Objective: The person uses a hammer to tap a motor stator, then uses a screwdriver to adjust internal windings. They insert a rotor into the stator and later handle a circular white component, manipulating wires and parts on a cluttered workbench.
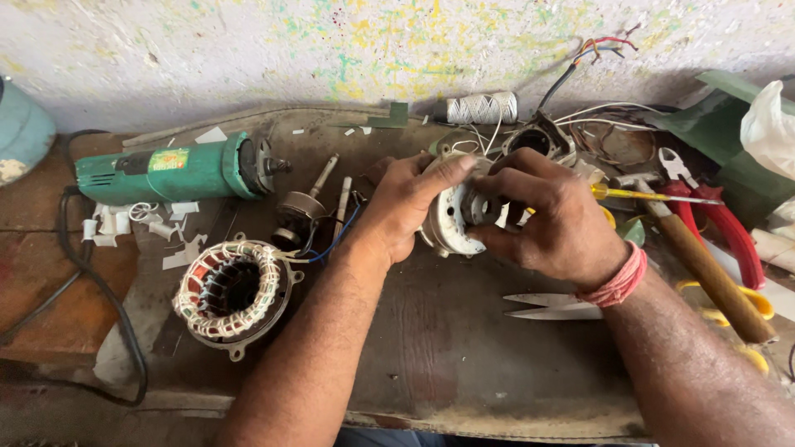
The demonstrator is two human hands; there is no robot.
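Both hands (489, 211) largely hide white motor housing (454, 223)

The workbench (464, 364) is a dark, stained surface set against a paint-flecked wall. Lying directly on it: a green angle grinder (178, 170), a wound stator (233, 294), a rotor shaft (305, 207), scissors (551, 306), a wooden-handled hammer (704, 265), red pliers (720, 219) and white paper scraps (137, 223).

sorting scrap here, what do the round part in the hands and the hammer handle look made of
The round part, held by the left hand and right hand, looks like painted cast metal: white coat, chipped and grimy. The hammer handle looks like bare wood: brown, matte, with lengthwise grain.
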